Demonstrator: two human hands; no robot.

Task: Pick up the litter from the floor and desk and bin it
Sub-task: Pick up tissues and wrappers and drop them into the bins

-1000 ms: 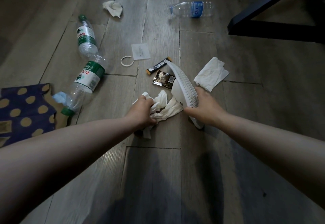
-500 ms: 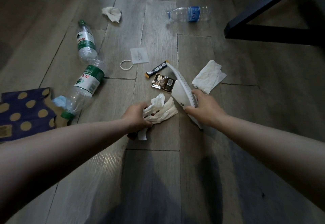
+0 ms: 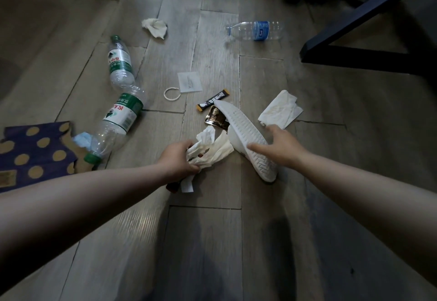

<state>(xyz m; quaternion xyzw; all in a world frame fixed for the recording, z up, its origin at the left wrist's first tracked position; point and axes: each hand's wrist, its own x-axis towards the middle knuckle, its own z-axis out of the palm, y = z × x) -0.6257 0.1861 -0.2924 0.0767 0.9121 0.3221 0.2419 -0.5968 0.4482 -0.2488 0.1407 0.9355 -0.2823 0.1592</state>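
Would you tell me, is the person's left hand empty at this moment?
No, the left hand grips a bundle of crumpled white tissues, its fingers curled round them.

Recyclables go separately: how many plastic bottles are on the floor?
3. The upper green-label bottle lies far left; the lower green-label bottle just below it, neck toward the dotted paper; the blue-label bottle lies top centre, near the black frame. More may lie outside the view.
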